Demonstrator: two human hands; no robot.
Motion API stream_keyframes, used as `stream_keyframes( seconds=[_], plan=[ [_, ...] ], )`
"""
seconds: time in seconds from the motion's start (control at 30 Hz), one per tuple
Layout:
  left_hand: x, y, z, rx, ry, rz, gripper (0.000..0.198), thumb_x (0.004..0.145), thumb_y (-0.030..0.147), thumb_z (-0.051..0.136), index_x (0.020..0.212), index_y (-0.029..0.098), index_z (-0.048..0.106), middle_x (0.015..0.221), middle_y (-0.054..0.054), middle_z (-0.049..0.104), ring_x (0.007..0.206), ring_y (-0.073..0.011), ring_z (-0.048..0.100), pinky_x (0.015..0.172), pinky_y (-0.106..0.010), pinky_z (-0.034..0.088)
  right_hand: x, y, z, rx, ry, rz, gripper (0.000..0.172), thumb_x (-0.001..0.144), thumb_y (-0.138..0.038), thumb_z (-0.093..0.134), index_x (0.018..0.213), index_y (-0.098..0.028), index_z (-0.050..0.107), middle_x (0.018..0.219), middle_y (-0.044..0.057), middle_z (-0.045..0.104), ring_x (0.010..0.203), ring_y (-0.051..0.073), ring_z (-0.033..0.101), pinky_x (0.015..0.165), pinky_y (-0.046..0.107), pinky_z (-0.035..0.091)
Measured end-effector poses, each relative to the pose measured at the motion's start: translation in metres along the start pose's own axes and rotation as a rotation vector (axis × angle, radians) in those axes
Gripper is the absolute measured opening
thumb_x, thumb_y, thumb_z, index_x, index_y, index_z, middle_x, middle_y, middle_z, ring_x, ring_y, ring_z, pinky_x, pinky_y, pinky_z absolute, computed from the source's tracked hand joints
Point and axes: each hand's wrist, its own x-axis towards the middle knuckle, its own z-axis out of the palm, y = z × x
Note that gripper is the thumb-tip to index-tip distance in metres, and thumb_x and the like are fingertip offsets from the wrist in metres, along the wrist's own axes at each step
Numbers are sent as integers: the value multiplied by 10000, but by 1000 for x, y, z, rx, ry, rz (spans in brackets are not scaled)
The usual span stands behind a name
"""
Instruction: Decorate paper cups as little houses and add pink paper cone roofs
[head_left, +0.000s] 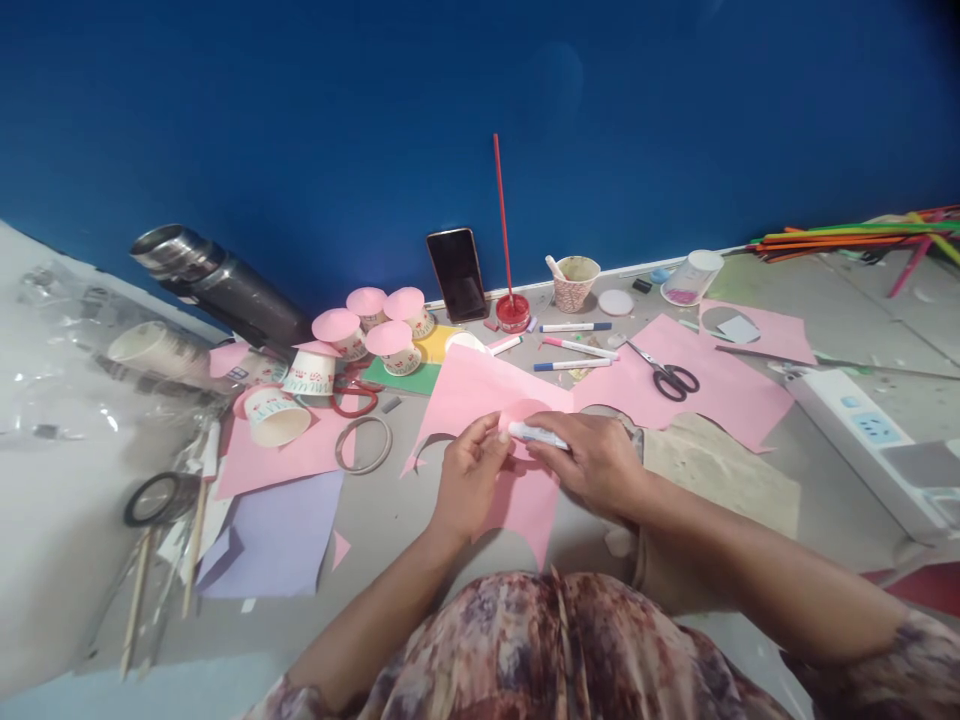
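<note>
Marker (534, 434) crosswise, free end leftward

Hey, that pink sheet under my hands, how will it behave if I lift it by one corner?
The pink sheet looks thin, so it would probably flop and bend. Its cut, notched edges may tear easily. It likely weighs very little, so a light nudge could slide it across the table.
</note>
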Motion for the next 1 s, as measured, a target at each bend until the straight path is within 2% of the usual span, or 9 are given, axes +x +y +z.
stream_keyframes(
  seconds=[0.03, 0.13, 0.2, 0.37, 0.53, 0.67, 0.8, 0.93, 1.0],
  plan=[
    [1, 1, -1, -19, 0, -13, 467, 887, 582, 722, 1111, 172, 746, 828, -19, 700, 687, -176, 692, 700, -301, 578, 0, 0, 0, 10, -9, -5, 299, 1077, -427, 524, 1118, -225, 742, 971, 53, 846, 770, 198, 780, 650, 281, 443],
    [2, 3, -2, -9, -56, 23, 456, 902, 621, 688, 930, 171, 755, 797, -20, 675, 718, -173, 646, 709, -303, 603, 0, 0, 0, 28, -11, -8, 282, 1070, -416, 543, 1133, -229, 744, 1012, 56, 849, 795, 203, 789, 662, 280, 464],
    [1, 3, -1, 15, -91, 44, 478, 930, 639, 643, 884, 175, 745, 816, -34, 690, 763, -184, 637, 738, -309, 606, 0, 0, 0, 44, -9, -10, 278, 1071, -414, 546, 1170, -245, 743, 1051, 51, 849, 816, 199, 794, 676, 275, 479],
    [-6, 0, 2, 111, -114, 85, 459, 996, 604, 572, 929, 176, 724, 826, -45, 716, 773, -187, 679, 757, -288, 553, -1, -2, 1, 34, 25, -16, 321, 1081, -430, 525, 1242, -254, 740, 1016, 50, 853, 800, 194, 796, 677, 268, 486],
    [-11, -4, 8, 33, -146, 72, 438, 998, 579, 590, 1128, 187, 737, 1010, -64, 746, 848, -188, 684, 817, -304, 578, -2, -5, 2, -20, 46, -1, 311, 1073, -421, 539, 1169, -223, 759, 942, 57, 851, 745, 202, 786, 647, 277, 466],
    [-14, -2, 11, -22, -165, 53, 502, 962, 617, 630, 1197, 186, 737, 1057, -83, 748, 867, -199, 686, 824, -319, 600, -1, -3, 2, -30, 36, 59, 288, 1058, -426, 563, 1094, -222, 764, 916, 57, 847, 716, 198, 772, 630, 274, 454],
    [-10, -1, 7, -55, -130, 36, 532, 947, 648, 628, 1163, 182, 766, 1044, -94, 752, 873, -215, 684, 804, -333, 614, 1, 0, -1, 8, 16, 86, 280, 1057, -431, 563, 1099, -235, 758, 960, 61, 846, 748, 199, 772, 659, 269, 473],
    [-5, -4, 0, -109, -38, 10, 577, 929, 654, 650, 1250, 183, 745, 1042, -94, 761, 949, -238, 698, 855, -350, 607, 0, 1, -2, 67, -27, 31, 297, 1064, -440, 549, 1120, -231, 752, 1011, 72, 843, 799, 202, 779, 685, 267, 488],
    [-4, -5, -1, -113, -43, 11, 584, 935, 662, 637, 1246, 181, 749, 1037, -99, 766, 970, -248, 699, 893, -364, 596, 0, 1, -1, 68, -31, 3, 310, 1070, -444, 535, 1127, -231, 752, 1015, 76, 844, 807, 202, 779, 686, 266, 487]
  ],
)
